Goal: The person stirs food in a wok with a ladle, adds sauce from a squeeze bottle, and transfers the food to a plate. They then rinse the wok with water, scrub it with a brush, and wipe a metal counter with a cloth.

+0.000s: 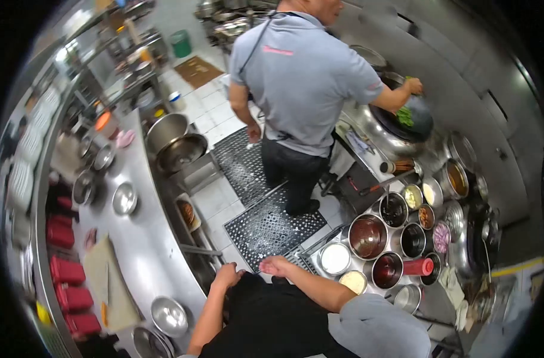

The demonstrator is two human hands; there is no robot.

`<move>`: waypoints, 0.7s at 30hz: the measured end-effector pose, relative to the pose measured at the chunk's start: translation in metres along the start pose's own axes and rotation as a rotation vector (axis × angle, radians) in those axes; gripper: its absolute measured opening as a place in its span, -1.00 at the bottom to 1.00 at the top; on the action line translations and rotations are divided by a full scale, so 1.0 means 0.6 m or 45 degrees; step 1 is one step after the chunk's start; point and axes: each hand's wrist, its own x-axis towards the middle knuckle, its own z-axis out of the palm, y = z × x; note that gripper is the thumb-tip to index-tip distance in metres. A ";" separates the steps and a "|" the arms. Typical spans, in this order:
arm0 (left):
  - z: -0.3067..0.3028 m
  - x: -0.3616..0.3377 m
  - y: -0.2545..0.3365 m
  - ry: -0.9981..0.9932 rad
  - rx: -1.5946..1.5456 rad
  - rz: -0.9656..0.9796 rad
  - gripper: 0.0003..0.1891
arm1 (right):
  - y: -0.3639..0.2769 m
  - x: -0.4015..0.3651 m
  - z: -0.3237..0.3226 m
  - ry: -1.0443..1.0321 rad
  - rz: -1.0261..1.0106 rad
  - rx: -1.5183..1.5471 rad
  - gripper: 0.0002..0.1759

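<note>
My left hand is low in front of my dark apron, close to the steel counter's edge. Its back and thumb show; the other fingers point down and are mostly hidden. My right hand is beside it over the floor mat, palm partly turned up, fingers apart and nothing in it. On the counter to my left, a knife with an orange handle lies on a cutting board. A steel bowl stands near that board.
A co-worker stands ahead, one hand dropping green leaves into a wok. To my right are sauce pots, a red squeeze bottle and a white-filled container. Red bins line the left counter; perforated mats cover the floor.
</note>
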 end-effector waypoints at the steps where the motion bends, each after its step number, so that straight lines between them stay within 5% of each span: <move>1: 0.004 0.018 -0.012 0.032 -0.174 0.054 -0.50 | -0.028 0.010 0.010 -0.063 -0.064 -0.034 -0.83; 3: 0.010 0.055 -0.038 0.017 -0.376 0.104 -0.49 | -0.088 0.025 0.032 -0.098 -0.193 -0.074 -0.79; 6: 0.048 0.161 -0.121 -0.391 -0.507 0.173 -0.51 | -0.164 0.063 0.006 0.132 -0.396 -0.183 -0.75; 8: 0.027 0.256 -0.173 -0.226 -0.489 0.156 -0.54 | -0.196 0.052 -0.017 0.356 -0.460 -0.134 -0.74; 10: -0.099 0.296 -0.151 -0.380 -0.405 0.091 -0.51 | -0.214 0.070 -0.056 0.663 -0.432 -0.132 -0.73; 13: -0.123 0.459 -0.233 -0.195 -0.149 0.296 -0.46 | -0.278 0.013 -0.021 0.682 -0.428 -0.095 -0.77; 14: -0.180 0.481 -0.213 -0.309 0.006 0.193 -0.44 | -0.287 -0.006 -0.012 0.674 -0.440 0.041 -0.79; 17: -0.283 0.537 -0.166 -0.095 0.330 0.314 -0.44 | -0.308 -0.031 0.021 0.648 -0.497 0.034 -0.80; 21: -0.315 0.635 -0.078 -0.231 -0.064 0.541 -0.45 | -0.293 0.004 -0.001 0.696 -0.253 0.066 -0.69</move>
